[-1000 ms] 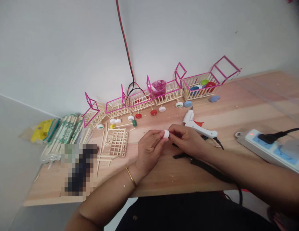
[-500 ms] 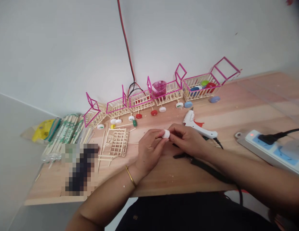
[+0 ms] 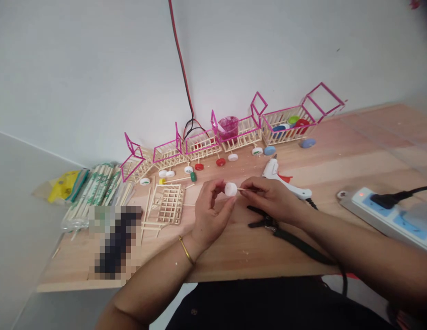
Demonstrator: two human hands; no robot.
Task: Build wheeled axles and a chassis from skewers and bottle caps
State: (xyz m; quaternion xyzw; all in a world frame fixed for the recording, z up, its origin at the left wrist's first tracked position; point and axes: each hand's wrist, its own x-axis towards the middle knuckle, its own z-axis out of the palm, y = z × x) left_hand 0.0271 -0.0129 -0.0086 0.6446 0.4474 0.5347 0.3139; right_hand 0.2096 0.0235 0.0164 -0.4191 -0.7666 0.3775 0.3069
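A white bottle cap (image 3: 230,189) sits between the thumb and fingertips of my left hand (image 3: 212,208), which is curled round it. My right hand (image 3: 268,197) pinches a thin wooden stick (image 3: 242,189), whose end meets the cap. Whether the stick is fixed in the cap, I cannot tell. Below my right hand lies a pair of pliers (image 3: 268,222) with dark handles. Just beyond that hand is a white glue gun (image 3: 285,182) with a red trigger. A small stick lattice frame (image 3: 170,204) lies left of my left hand.
Along the wall stands a row of stick carts (image 3: 202,144) with pink rims and bottle-cap wheels. A pink-stained cup (image 3: 228,129) is among them. Packs of sticks (image 3: 96,188) lie at left, near a blurred dark object (image 3: 119,243). A power strip (image 3: 388,211) lies at right.
The cap has turned and shifted slightly left with my left hand. My right fingers have drawn back from it, and the stick between them now shows. More of the pliers is visible.
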